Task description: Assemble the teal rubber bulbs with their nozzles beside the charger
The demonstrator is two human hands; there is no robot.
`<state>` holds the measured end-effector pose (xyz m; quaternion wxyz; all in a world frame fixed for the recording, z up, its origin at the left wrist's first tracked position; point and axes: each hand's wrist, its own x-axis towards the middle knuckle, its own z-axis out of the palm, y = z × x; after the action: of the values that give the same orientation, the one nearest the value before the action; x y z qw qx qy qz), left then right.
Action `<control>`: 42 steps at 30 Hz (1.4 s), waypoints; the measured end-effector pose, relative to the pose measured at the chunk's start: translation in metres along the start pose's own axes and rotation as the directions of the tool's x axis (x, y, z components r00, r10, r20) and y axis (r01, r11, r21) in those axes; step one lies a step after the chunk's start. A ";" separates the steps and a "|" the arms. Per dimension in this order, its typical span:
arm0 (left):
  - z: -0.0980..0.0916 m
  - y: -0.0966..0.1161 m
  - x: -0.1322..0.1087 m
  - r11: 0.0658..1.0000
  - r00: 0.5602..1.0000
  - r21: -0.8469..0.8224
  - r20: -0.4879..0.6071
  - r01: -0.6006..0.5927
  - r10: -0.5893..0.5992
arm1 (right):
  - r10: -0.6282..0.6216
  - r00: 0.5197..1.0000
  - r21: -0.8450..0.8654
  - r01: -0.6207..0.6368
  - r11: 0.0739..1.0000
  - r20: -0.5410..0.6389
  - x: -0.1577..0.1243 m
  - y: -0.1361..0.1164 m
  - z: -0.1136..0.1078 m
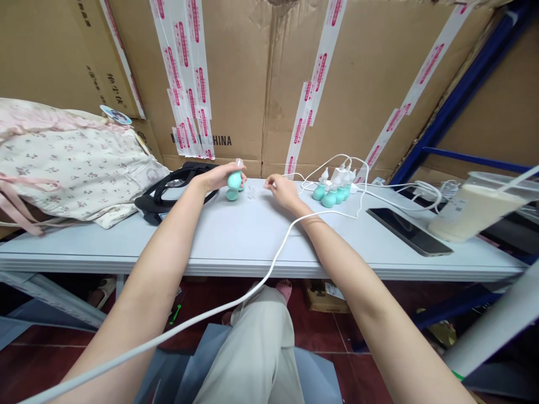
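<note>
Head view shows the left hand (223, 175) with its fingers closed around a green bulb (234, 179), well to the left of the bulb group (329, 198) on the table (244, 238). Just under this bulb is one more round green part (232, 194); if it is a separate bulb, I cannot tell. The right hand (283, 191) is nearer to the group, on its left, with bent fingers; whether they pinch something, I cannot tell. Clear pieces (251, 192) lie left of the group, between the hands. To its right are the phone (409, 231) and the cup (465, 210); far to its left, the headset (145, 209).
</note>
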<state>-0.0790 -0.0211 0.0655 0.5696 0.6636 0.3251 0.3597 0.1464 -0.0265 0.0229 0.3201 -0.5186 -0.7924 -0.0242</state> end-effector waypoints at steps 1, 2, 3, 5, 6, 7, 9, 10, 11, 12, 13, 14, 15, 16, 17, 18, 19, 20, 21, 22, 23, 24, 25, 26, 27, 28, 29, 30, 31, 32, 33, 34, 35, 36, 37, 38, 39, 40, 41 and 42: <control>-0.003 0.001 -0.001 0.998 0.999 -0.040 -0.010 -0.043 0.043 | -0.033 0.996 -0.080 0.040 0.996 0.088 -0.003 0.001 0.002; -0.005 0.002 -0.003 0.995 0.997 -0.064 -0.017 -0.079 0.078 | -0.056 0.987 -0.146 0.078 0.986 0.149 -0.005 0.001 0.004; -0.007 0.003 -0.004 0.992 0.995 -0.075 -0.020 -0.103 0.102 | -0.072 0.981 -0.199 0.108 0.974 0.181 -0.006 0.000 0.006; -0.010 0.004 -0.006 0.991 0.992 -0.064 -0.026 -0.121 0.120 | -0.099 0.976 -0.268 0.150 0.952 0.195 -0.007 -0.004 0.009; -0.011 0.003 -0.007 0.991 0.992 -0.053 -0.035 -0.126 0.124 | -0.109 0.974 -0.290 0.164 0.943 0.198 -0.007 -0.006 0.010; -0.012 0.002 -0.007 0.990 0.990 -0.043 -0.047 -0.132 0.130 | -0.117 0.972 -0.308 0.177 0.935 0.203 -0.007 -0.008 0.012; -0.013 -0.001 -0.005 0.988 0.985 -0.021 -0.080 -0.156 0.154 | -0.125 0.968 -0.329 0.193 0.924 0.218 -0.007 -0.011 0.013; -0.014 -0.002 -0.004 0.985 0.980 -0.007 -0.102 -0.171 0.170 | -0.128 0.966 -0.332 0.200 0.922 0.225 -0.007 -0.012 0.013; -0.014 -0.004 -0.002 0.983 0.975 0.005 -0.125 -0.185 0.184 | -0.131 0.964 -0.333 0.205 0.921 0.231 -0.007 -0.012 0.014; -0.014 -0.005 -0.001 0.980 0.970 0.015 -0.145 -0.196 0.196 | -0.133 0.963 -0.330 0.208 0.921 0.235 -0.008 -0.012 0.014; -0.014 -0.006 0.000 0.978 0.965 0.023 -0.161 -0.206 0.207 | -0.133 0.963 -0.324 0.206 0.923 0.233 -0.008 -0.012 0.013; -0.014 -0.006 0.001 0.976 0.961 0.029 -0.172 -0.214 0.216 | -0.133 0.965 -0.315 0.201 0.928 0.225 -0.009 -0.011 0.012; -0.013 -0.006 0.002 0.975 0.959 0.035 -0.176 -0.218 0.221 | -0.131 0.969 -0.303 0.191 0.934 0.208 -0.009 -0.011 0.011; -0.013 -0.006 0.002 0.975 0.960 0.043 -0.173 -0.218 0.222 | -0.126 0.975 -0.288 0.176 0.941 0.183 -0.010 -0.010 0.009; -0.011 -0.006 0.002 0.976 0.962 0.054 -0.164 -0.213 0.219 | -0.119 0.981 -0.269 0.156 0.951 0.151 -0.010 -0.009 0.006; -0.010 -0.006 0.002 0.976 0.964 0.070 -0.155 -0.208 0.216 | -0.109 0.988 -0.245 0.134 0.960 0.111 -0.010 -0.008 0.003; -0.008 -0.006 0.002 0.975 0.965 0.091 -0.148 -0.204 0.216 | -0.102 0.993 -0.215 0.114 0.970 0.064 -0.010 -0.007 0.000; -0.005 -0.007 0.002 0.972 0.966 0.116 -0.142 -0.203 0.218 | -0.094 0.996 -0.176 0.094 0.980 0.010 -0.010 -0.007 -0.003; -0.002 -0.007 0.003 0.968 0.966 0.145 -0.135 -0.203 0.222 | -0.083 0.995 -0.132 0.076 0.988 -0.049 -0.009 -0.007 -0.006; 0.001 -0.007 0.003 0.963 0.966 0.177 -0.126 -0.202 0.226 | -0.067 0.992 -0.085 0.058 0.995 -0.104 -0.009 -0.008 -0.008; 0.004 -0.007 0.003 0.957 0.967 0.209 -0.116 -0.202 0.229 | -0.048 0.988 -0.045 0.042 0.998 -0.146 -0.008 -0.009 -0.010; 0.008 -0.007 0.004 0.950 0.967 0.238 -0.104 -0.203 0.233 | -0.028 0.985 -0.015 0.025 1.000 -0.169 -0.007 -0.009 -0.011; 0.011 -0.006 0.004 0.943 0.967 0.261 -0.090 -0.207 0.237 | -0.009 0.985 0.000 0.009 1.000 -0.169 -0.007 -0.010 -0.011; 0.013 -0.006 0.004 0.937 0.967 0.275 -0.076 -0.214 0.243 | 0.007 0.989 0.002 -0.006 1.000 -0.148 -0.006 -0.010 -0.011; 0.015 -0.005 0.005 0.933 0.966 0.282 -0.067 -0.223 0.251 | 0.013 0.994 -0.006 -0.014 1.000 -0.109 -0.006 -0.009 -0.009; 0.016 -0.004 0.005 0.931 0.964 0.283 -0.062 -0.233 0.260 | 0.013 0.998 -0.020 -0.014 1.000 -0.060 -0.006 -0.008 -0.008; 0.017 -0.003 0.004 0.929 0.962 0.282 -0.061 -0.241 0.268 | 0.008 1.000 -0.035 -0.008 0.999 -0.007 -0.006 -0.007 -0.005; 0.018 -0.003 0.004 0.928 0.960 0.281 -0.066 -0.243 0.272 | 0.002 0.999 -0.052 0.000 0.999 0.044 -0.007 -0.006 -0.003; 0.017 -0.002 0.004 0.928 0.960 0.283 -0.074 -0.241 0.271 | -0.003 0.996 -0.072 0.010 0.997 0.089 -0.007 -0.005 0.000; 0.017 -0.002 0.004 0.929 0.959 0.288 -0.084 -0.235 0.269 | -0.008 0.992 -0.093 0.020 0.995 0.124 -0.008 -0.004 0.002; 0.016 -0.002 0.004 0.929 0.960 0.293 -0.092 -0.227 0.263 | -0.011 0.989 -0.116 0.029 0.993 0.149 -0.008 -0.004 0.005; 0.015 -0.003 0.004 0.929 0.961 0.298 -0.098 -0.218 0.257 | -0.013 0.986 -0.137 0.036 0.990 0.167 -0.009 -0.003 0.007; 0.014 -0.004 0.005 0.930 0.963 0.301 -0.099 -0.211 0.251 | -0.014 0.983 -0.156 0.043 0.987 0.181 -0.009 -0.003 0.008; 0.013 -0.006 0.005 0.930 0.964 0.305 -0.098 -0.207 0.247 | -0.017 0.981 -0.171 0.050 0.984 0.193 -0.008 -0.003 0.010; 0.012 -0.007 0.006 0.929 0.965 0.308 -0.093 -0.206 0.245 | -0.020 0.979 -0.182 0.057 0.982 0.203 -0.008 -0.003 0.010; 0.010 -0.009 0.007 0.928 0.966 0.312 -0.088 -0.206 0.244 | -0.020 0.977 -0.188 0.061 0.980 0.211 -0.008 -0.004 0.011; 0.009 -0.010 0.007 0.926 0.966 0.316 -0.083 -0.206 0.244 | -0.021 0.976 -0.191 0.064 0.980 0.218 -0.008 -0.004 0.011; 0.009 -0.011 0.008 0.925 0.967 0.319 -0.079 -0.207 0.243 | -0.023 0.975 -0.191 0.066 0.979 0.221 -0.008 -0.004 0.012; 0.008 -0.012 0.009 0.925 0.968 0.321 -0.076 -0.205 0.241 | -0.025 0.975 -0.188 0.068 0.980 0.222 -0.008 -0.005 0.012; 0.008 -0.013 0.010 0.926 0.969 0.320 -0.075 -0.201 0.236 | -0.027 0.975 -0.182 0.068 0.981 0.221 -0.008 -0.005 0.012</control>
<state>-0.0676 -0.0148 0.0527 0.3954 0.7558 0.3330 0.4020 0.1387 -0.0310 0.0105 0.1803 -0.5269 -0.8291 -0.0501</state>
